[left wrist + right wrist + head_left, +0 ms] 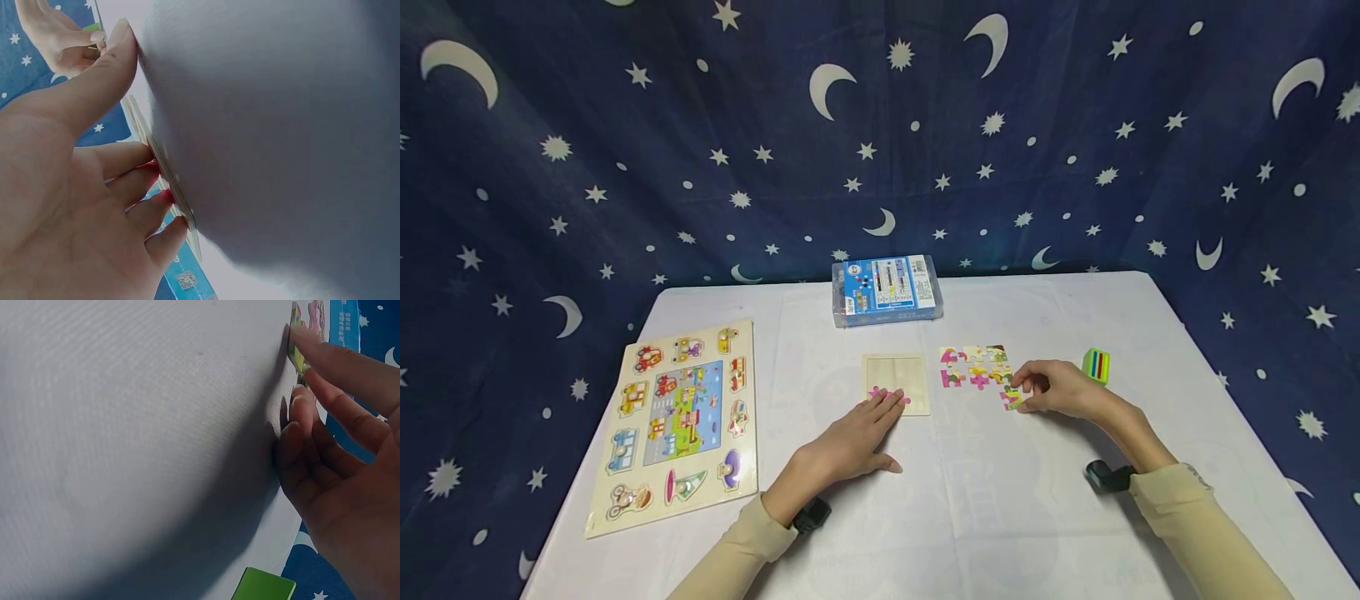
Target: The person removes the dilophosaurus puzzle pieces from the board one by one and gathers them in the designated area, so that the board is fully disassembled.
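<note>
A square wooden puzzle tray [895, 367] lies at the middle of the table, with pink jigsaw pieces [906, 401] along its front edge. My left hand [853, 439] rests its straight fingertips on those pieces, thumb spread to the side. To the tray's right, several loose jigsaw pieces [977, 377] lie in a rough block, pink, yellow and green. At that block's near right corner my right hand [1060, 389] pinches a yellow-and-pink jigsaw piece [1011, 401] between thumb and index finger. The right wrist view shows the thumb on this piece, its other fingers curled.
A large wooden vehicle puzzle board [617, 492] lies at the left. At the back stands a blue-labelled plastic case [887, 287]. A small green block with coloured stripes [1096, 366] sits just beyond my right hand. A dark star-and-moon curtain [880, 167] hangs behind the table.
</note>
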The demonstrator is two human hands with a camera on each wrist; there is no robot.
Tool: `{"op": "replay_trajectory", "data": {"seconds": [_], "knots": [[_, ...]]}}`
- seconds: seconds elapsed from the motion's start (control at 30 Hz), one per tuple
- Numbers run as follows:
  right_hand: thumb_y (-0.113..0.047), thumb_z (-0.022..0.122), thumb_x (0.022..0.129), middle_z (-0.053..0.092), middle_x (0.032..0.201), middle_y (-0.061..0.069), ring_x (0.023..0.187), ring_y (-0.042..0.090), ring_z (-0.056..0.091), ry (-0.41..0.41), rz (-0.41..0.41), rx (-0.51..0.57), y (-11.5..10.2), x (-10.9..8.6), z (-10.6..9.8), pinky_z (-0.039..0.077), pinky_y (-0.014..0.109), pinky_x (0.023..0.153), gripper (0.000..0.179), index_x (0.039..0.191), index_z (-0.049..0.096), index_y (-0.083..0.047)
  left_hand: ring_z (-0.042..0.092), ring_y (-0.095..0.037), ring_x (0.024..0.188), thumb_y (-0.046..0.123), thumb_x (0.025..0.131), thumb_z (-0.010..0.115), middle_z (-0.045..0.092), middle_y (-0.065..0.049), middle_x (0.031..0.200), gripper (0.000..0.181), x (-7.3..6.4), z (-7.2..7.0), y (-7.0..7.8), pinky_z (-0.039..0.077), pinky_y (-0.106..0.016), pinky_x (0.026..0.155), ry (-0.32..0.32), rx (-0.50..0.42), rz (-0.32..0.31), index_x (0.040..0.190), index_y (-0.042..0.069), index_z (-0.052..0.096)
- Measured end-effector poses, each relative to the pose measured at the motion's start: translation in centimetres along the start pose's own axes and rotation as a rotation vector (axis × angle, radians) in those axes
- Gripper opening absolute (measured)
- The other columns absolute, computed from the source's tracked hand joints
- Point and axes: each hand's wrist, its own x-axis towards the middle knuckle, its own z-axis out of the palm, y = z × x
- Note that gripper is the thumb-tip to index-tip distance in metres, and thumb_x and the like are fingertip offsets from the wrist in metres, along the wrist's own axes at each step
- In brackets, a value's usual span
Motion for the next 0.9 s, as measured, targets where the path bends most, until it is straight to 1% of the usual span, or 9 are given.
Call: {"op": "replay_trajectory", "data": {"seconds": [0.13,0.27,0.43,0.53,0.6,0.77,0.83,0.9], "knots": [[-0.015,0.086,0.082,0.058,0.082,0.0,0.075,0.012,0.05,0.026,-0.014,-0.009,-0.1,0.1,0.0,0.041,0.022,0.064,0.03,0.106,0.071,-0.004,0.017,-0.032,0.159,0.045,0.091,0.075,0.02,-0.011,0.172,0.097,-0.1,0.0,-0.2,0.026,-0.049,0.126,0.003,-0.031,-0.003,0.163,0.003,0.025],[-0.016,0.086,0.082,0.06,0.079,-0.002,0.072,0.009,0.051,0.058,-0.043,-0.003,-0.7,0.4,0.3,0.042,0.022,0.062,0.027,0.104,0.072,-0.006,0.017,-0.032,0.16,0.042,0.091,0.076,0.02,-0.01,0.172,0.096,-0.3,-0.1,-0.5,0.024,-0.049,0.127,0.006,-0.068,-0.001,0.163,0.004,0.025],[-0.014,0.084,0.085,0.061,0.079,-0.003,0.071,0.01,0.052,0.071,-0.061,0.016,-1.8,1.0,0.9,0.044,0.021,0.062,0.023,0.103,0.073,-0.006,0.018,-0.032,0.159,0.041,0.092,0.076,0.021,-0.011,0.172,0.095,-0.5,-0.2,-1.0,0.026,-0.049,0.126,0.012,-0.068,0.006,0.163,0.004,0.025],[-0.01,0.08,0.087,0.061,0.079,-0.001,0.072,0.011,0.053,0.079,-0.075,0.027,-2.4,1.4,1.4,0.045,0.02,0.063,0.019,0.103,0.072,-0.004,0.017,-0.031,0.159,0.042,0.091,0.076,0.022,-0.01,0.172,0.096,-0.6,-0.3,-1.4,0.027,-0.048,0.126,0.011,-0.07,-0.013,0.163,0.004,0.025],[-0.011,0.079,0.088,0.061,0.08,0.0,0.073,0.012,0.053,0.078,-0.083,0.035,-2.9,1.7,1.7,0.046,0.02,0.063,0.018,0.103,0.072,-0.004,0.017,-0.03,0.16,0.043,0.091,0.077,0.021,-0.009,0.172,0.096,-0.7,-0.5,-1.7,0.026,-0.048,0.127,0.009,-0.08,-0.032,0.163,0.004,0.026],[-0.016,0.081,0.089,0.061,0.081,0.002,0.068,0.014,0.055,0.064,-0.079,0.082,-4.2,2.8,2.5,0.048,0.024,0.054,0.02,0.105,0.073,-0.007,0.015,-0.03,0.16,0.045,0.09,0.077,0.02,-0.007,0.172,0.098,-0.8,-0.9,-2.6,0.024,-0.049,0.127,0.004,-0.08,-0.06,0.163,0.005,0.026],[-0.016,0.081,0.089,0.062,0.081,0.002,0.067,0.014,0.055,0.065,-0.097,0.088,-4.7,3.3,3.0,0.048,0.024,0.053,0.019,0.104,0.073,-0.007,0.015,-0.03,0.16,0.045,0.089,0.078,0.02,-0.007,0.172,0.098,-0.9,-1.1,-2.8,0.025,-0.05,0.127,0.007,-0.08,-0.065,0.163,0.005,0.027],[-0.014,0.081,0.089,0.062,0.081,0.0,0.069,0.013,0.055,0.066,-0.123,0.084,-5.3,3.8,3.5,0.048,0.023,0.056,0.017,0.103,0.074,-0.008,0.015,-0.031,0.16,0.045,0.088,0.078,0.02,-0.007,0.172,0.099,-1.0,-1.3,-3.0,0.025,-0.051,0.126,0.005,-0.082,-0.07,0.163,0.006,0.027]]}}
